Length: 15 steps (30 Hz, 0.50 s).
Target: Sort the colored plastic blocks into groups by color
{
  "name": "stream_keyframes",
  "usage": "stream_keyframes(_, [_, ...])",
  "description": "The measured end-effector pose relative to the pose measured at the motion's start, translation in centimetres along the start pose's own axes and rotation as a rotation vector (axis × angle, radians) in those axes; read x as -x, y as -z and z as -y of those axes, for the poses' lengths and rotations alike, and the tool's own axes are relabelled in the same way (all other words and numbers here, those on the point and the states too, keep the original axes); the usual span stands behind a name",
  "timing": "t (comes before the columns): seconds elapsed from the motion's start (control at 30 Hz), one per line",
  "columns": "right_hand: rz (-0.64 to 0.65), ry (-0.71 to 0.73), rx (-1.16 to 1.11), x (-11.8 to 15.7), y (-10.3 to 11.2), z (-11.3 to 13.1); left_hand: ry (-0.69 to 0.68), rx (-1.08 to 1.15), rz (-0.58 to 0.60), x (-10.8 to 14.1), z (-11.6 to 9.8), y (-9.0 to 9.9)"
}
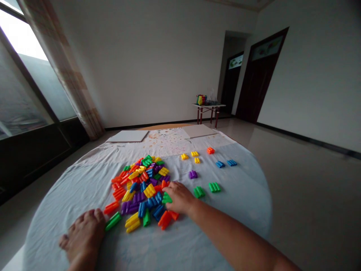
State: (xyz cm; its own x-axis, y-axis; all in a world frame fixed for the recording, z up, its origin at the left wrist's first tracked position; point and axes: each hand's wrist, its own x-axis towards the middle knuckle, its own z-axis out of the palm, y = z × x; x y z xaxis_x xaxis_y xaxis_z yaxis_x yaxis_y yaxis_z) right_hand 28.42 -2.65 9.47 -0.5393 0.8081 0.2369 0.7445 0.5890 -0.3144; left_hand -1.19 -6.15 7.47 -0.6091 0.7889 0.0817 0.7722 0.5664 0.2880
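Note:
A heap of ridged plastic toy blocks [139, 197] in red, orange, yellow, green, blue and purple lies in the middle of the table. At its right side my right hand [179, 196] is closed with thumb and fingers around a green block [167, 198]. My left hand [85, 230] rests palm down on the cloth at the near left, fingers spread and holding nothing. Beside its fingertips lies another green block [113, 221]. Right of the heap sit small colour groups: yellow blocks [194, 154], an orange block [210, 150], blue blocks [231, 162], a purple block [193, 174] and green blocks [214, 187].
The round table has a pale blue cloth [239, 210]. Toward its far edge lie two flat boards, a white one [128, 136] and a greyish one [199, 131]. A small side table [209, 105] with bags stands against the back wall.

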Motion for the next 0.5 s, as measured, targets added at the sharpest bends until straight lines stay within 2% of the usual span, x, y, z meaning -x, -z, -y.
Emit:
stream_keyframes(0.1, [-0.151, -0.058, -0.063, 1.1, 1.6, -2.0, 0.007, -0.016, -0.002, -0.2, 0.1, -0.1])
stream_keyframes(0.23, [-0.259, -0.244, -0.036, 3.4, 4.3, -7.7, 0.032, -0.068, 0.008, -0.5, 0.1, -0.4])
stream_keyframes(0.37, [-0.257, -0.495, 0.065, 6.2, 5.5, -14.0, 0.028, -0.091, 0.022, -0.6, 0.1, -0.5])
stream_keyframes(0.5, [-0.149, -0.660, 0.106, 8.4, 5.3, -17.8, -0.009, -0.108, 0.003, -0.6, 0.5, -0.5])
